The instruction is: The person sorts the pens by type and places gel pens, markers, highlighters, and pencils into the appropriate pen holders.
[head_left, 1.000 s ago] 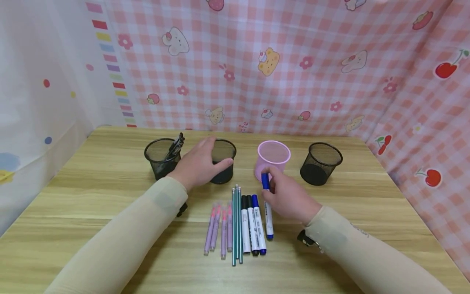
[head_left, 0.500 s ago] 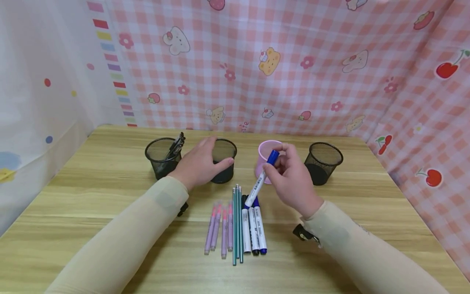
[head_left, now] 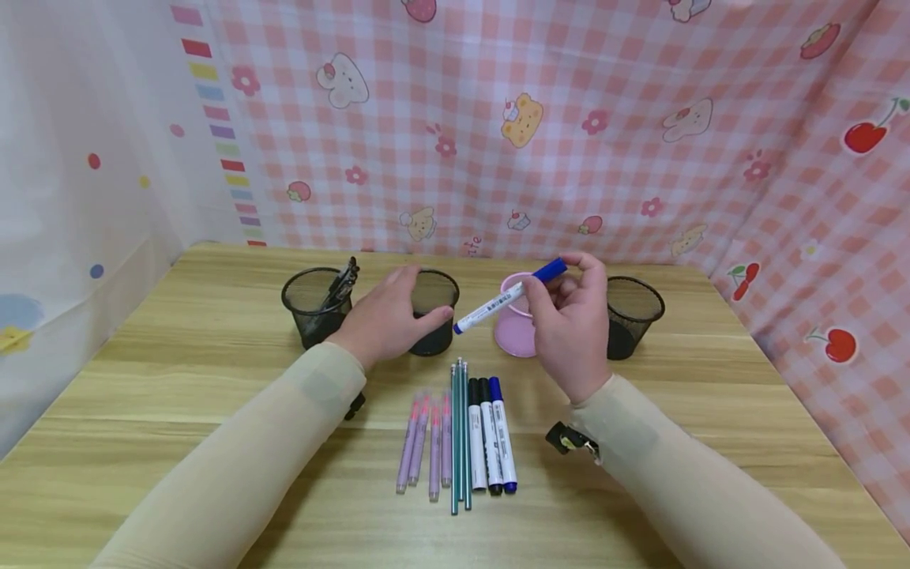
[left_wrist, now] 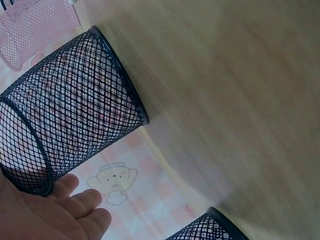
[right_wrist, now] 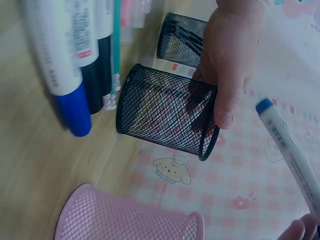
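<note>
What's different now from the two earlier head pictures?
The right hand has lifted its blue-capped marker from beside the other markers toward the pink cup, its lower end swinging left. Nothing was newly gripped or released. The left hand stayed at the black cup; the pencils lie unmoved.

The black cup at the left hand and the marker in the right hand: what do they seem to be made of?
Black cup: probably painted metal mesh; fine open diamonds let the cloth show through, though plastic is possible. Marker: likely hard plastic, smooth-looking: a straight white barrel with printing and blue ends.
</note>
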Demonstrator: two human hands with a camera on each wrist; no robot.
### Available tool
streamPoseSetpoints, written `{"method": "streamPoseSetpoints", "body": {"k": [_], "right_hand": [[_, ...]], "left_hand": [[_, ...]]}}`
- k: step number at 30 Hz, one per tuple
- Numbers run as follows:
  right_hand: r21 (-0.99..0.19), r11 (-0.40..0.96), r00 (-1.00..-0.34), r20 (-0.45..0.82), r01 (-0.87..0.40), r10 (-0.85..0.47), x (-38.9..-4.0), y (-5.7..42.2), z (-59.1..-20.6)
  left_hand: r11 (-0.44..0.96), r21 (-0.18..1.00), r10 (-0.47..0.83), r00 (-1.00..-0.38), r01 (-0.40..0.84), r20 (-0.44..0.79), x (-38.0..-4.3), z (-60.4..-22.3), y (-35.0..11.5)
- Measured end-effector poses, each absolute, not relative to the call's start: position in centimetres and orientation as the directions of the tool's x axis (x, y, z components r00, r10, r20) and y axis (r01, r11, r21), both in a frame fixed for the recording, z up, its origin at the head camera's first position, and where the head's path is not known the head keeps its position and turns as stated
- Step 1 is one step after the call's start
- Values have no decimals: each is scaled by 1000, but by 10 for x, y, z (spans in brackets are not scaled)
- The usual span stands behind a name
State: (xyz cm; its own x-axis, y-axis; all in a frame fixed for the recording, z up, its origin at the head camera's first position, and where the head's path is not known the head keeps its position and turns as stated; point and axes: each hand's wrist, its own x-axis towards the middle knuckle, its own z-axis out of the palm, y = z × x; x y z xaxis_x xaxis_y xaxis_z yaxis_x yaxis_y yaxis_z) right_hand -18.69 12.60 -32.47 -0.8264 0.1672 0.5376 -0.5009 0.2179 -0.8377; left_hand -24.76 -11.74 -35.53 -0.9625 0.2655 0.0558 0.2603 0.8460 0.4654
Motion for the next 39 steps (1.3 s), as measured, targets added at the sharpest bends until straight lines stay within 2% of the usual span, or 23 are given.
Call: {"method": "streamPoseSetpoints", "body": {"k": [12, 17, 39], "right_hand": [[-820, 99, -768, 565, -564, 302, -205, 108, -327], [-830, 75, -773, 544, -553, 327, -210, 100, -328], [-859, 177, -815, 512, -481, 272, -214, 84, -340]], "left_hand": [[854, 453, 263, -963, 257, 50, -246, -353, -116], [854, 453, 260, -964, 255, 51, -246, -353, -116], [849, 447, 276, -958, 281, 80, -249, -356, -117]]}}
